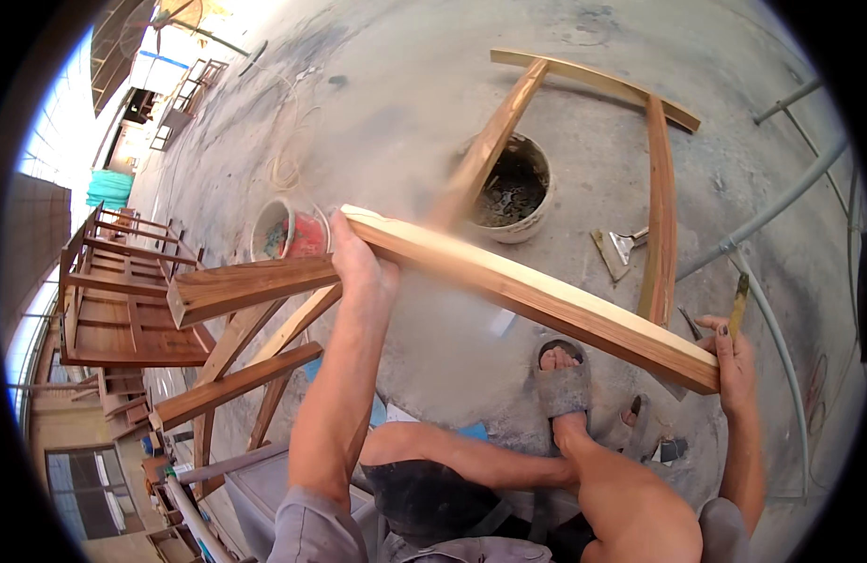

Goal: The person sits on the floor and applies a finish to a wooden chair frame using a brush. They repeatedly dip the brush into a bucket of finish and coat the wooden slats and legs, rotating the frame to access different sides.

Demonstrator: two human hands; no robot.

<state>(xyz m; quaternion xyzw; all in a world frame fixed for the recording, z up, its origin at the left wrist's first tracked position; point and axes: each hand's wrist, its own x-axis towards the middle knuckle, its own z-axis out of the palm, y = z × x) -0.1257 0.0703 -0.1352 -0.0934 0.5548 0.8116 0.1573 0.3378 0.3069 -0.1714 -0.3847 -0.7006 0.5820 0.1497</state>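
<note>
A wooden frame spans the middle, its near beam (537, 286) lying slantwise in front of me, pale along the top edge and brown on the side. My left hand (363, 263) is closed around the beam's left end. At its right end is my right hand (734, 366), fingers closed on the wood, with a narrow yellowish strip (739, 302) sticking up between them. Two side pieces, the left one (499, 131) and the right one (659, 206), run out to a far crossbar (602, 80). The left side piece is partly blurred and passes over a bucket's edge.
A bucket of murky liquid (513, 188) stands under the frame, with a red-and-white bucket (288, 230) to its left. A scraper (627, 244) lies on the concrete. Wooden pieces (255, 286) jut in from the left; metal pipes (771, 216) lie at the right.
</note>
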